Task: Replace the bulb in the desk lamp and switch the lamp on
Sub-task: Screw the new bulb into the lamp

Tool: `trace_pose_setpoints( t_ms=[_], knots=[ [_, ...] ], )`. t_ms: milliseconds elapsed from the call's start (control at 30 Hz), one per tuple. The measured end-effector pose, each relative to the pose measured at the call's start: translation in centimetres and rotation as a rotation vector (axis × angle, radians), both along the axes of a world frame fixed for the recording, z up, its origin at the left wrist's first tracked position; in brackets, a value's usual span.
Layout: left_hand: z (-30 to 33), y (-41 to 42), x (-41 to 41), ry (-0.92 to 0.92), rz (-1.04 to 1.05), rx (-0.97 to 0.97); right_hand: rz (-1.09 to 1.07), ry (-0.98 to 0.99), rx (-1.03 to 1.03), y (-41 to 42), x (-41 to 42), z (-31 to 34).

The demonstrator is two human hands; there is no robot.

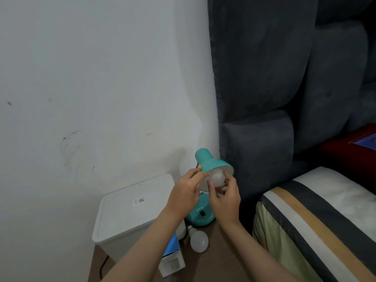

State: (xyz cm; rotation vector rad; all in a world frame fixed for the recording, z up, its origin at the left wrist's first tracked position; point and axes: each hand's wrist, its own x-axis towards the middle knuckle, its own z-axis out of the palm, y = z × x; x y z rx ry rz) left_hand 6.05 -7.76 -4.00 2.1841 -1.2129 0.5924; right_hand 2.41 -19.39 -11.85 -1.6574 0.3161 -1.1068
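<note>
Fingertips of our right hand close round the bulb seated in the mouth of the teal lamp shade. Our left hand steadies the shade rim with thumb and forefinger, other fingers loose, gripping nothing else. We judge a turning step; whether in or out we cannot tell. Advice: keep the shade braced, twist lightly, axis straight. A second bulb lies on the table near the lamp base, whose switch is untouched.
</note>
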Motion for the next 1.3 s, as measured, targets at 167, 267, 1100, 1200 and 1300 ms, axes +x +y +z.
trace_pose_setpoints(
  t_ms=[167, 267, 1100, 1200, 1300],
  knots=[
    [0.1, 0.0, 0.0, 0.007, 0.013, -0.002, 0.011, -0.064, -0.114, 0.1, 0.2, -0.2],
    [0.1, 0.0, 0.0, 0.004, 0.015, 0.004, -0.006, -0.045, -0.124, -0.1, 0.0, -0.4],
    [-0.3, -0.3, -0.4, 0.011, 0.04, -0.008, 0.051, 0.018, -0.008, -0.8, -0.2, -0.4],
    [-0.2, -0.3, -0.5, 0.014, 0.041, -0.014, 0.009, 0.054, 0.059, -0.9, -0.2, 0.2],
    [-0.3, -0.3, -0.7, 0.01, 0.038, -0.017, -0.007, 0.068, 0.09, -1.0, -0.4, 0.6]
  ],
)
